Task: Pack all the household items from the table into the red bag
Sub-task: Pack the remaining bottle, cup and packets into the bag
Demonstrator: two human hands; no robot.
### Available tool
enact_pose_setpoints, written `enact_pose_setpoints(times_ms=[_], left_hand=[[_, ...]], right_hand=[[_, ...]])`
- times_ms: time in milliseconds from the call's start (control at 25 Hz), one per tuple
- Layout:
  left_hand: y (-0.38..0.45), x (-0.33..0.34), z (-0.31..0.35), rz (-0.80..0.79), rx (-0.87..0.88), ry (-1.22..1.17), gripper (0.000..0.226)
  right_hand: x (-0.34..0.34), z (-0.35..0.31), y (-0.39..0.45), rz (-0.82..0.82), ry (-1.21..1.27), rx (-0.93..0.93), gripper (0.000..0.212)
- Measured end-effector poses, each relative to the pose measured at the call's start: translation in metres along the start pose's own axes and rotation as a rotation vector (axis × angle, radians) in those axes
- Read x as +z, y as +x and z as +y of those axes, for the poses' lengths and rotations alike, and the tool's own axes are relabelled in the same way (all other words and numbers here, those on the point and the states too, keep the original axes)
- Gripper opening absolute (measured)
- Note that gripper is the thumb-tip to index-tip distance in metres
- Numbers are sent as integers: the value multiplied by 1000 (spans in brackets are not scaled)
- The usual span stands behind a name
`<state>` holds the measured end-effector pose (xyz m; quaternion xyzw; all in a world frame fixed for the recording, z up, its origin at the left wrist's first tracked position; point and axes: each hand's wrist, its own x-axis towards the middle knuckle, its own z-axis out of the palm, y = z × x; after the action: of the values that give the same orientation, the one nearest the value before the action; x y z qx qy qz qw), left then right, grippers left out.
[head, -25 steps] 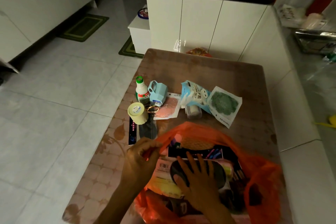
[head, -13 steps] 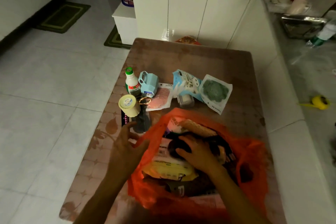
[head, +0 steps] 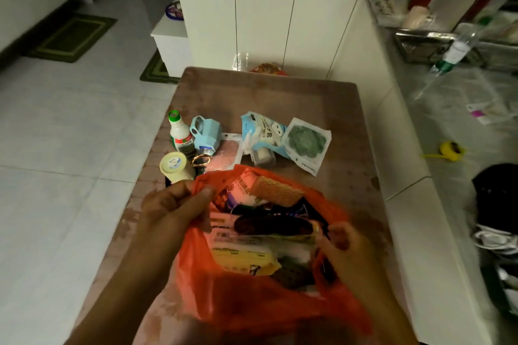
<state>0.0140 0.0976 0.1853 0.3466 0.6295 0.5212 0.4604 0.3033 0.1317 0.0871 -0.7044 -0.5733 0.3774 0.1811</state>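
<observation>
The red bag (head: 241, 302) stands open on the near part of the brown table (head: 266, 98), holding several packets and a dark oval item. My left hand (head: 176, 204) pinches the bag's left rim. At the bag's right rim my right hand (head: 344, 246) has its fingers curled on the plastic. Behind the bag lie a white bottle with a green cap (head: 179, 131), a blue dispenser (head: 206, 133), a yellow roll (head: 173, 166), a pink packet (head: 225, 152), a blue-white pack (head: 262, 131) and a packet with a green pad (head: 307, 143).
White cabinets (head: 266, 22) stand behind the table and a white bench (head: 406, 148) runs along its right side. Green mats (head: 73, 36) lie on the tiled floor to the left. A yellow tape measure (head: 451, 148) lies on the counter to the right.
My right hand came out of the bag's middle, off the dark oval item, and moved to the right rim. My left hand took hold of the left rim and lifted it.
</observation>
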Motion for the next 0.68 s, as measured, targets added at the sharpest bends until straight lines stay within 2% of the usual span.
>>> enact_pose_setpoints(times_ms=[80,120,160,200,280,400,520,560,600,680], left_hand=[[0,13,9,-59,36,-6,22],[-1,17,10,-76,41,-20,22],[-3,18,9,-84,33,-42,20],[-6,16,7,-81,18,-67,17],[-11,10,1,-59,-20,-99,14],[-16,9,-4,-45,-39,-66,13],[-18,21,1,-110,-25,-63,20],[-18,25,3,-127,-20,-69,22],[-18,26,5,-130,-15,-69,23],[-18,25,7,-114,-11,-52,22]], right_hand=[[14,11,-1,-23,-394,-32,47],[18,20,-6,-67,-524,18,70],[22,33,-8,-76,-581,50,86],[23,46,-11,-77,-614,75,92],[23,65,-17,-57,-638,50,80],[26,66,-22,-128,-529,-61,65],[23,57,-13,-68,-440,-183,18],[18,49,-9,-56,-297,-105,12],[14,46,-4,-49,-74,-26,18],[-3,27,-3,-21,399,91,10]])
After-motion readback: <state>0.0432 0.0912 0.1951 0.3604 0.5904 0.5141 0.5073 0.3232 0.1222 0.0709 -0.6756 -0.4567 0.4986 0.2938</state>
